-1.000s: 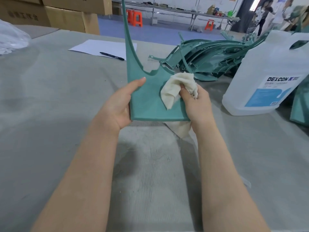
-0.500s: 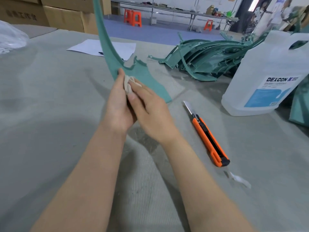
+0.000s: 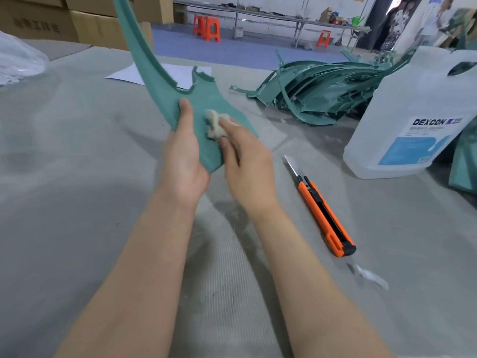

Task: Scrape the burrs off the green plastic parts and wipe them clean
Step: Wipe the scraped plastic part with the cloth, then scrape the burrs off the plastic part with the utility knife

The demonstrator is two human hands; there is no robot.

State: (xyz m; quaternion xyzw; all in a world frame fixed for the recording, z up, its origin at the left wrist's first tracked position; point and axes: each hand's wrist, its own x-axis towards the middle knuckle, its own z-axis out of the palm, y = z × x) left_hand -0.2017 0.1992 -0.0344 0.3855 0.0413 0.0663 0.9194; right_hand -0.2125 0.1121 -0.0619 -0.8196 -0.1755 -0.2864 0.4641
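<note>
A green plastic part (image 3: 165, 89) with a long curved arm rises to the upper left from its flat lower end. My left hand (image 3: 182, 161) grips that lower end, thumb on the front face. My right hand (image 3: 245, 161) holds a bunched cream cloth (image 3: 215, 124) and presses it against the part's face. An orange utility knife (image 3: 324, 215) with its blade out lies on the table to the right of my hands. A pile of more green parts (image 3: 320, 91) sits at the back right.
A big white DEXCON jug (image 3: 418, 120) stands at the right. White paper (image 3: 167, 73) lies behind the part. Cardboard boxes (image 3: 77, 21) line the back left, a clear plastic bag (image 3: 18, 60) the far left. A small scrap (image 3: 369, 276) lies by the knife. People stand far back right.
The part swung from upright to leaning left, uncovering the knife. The cloth got bunched up small, and my right hand slid it from the left edge rightward over the face.
</note>
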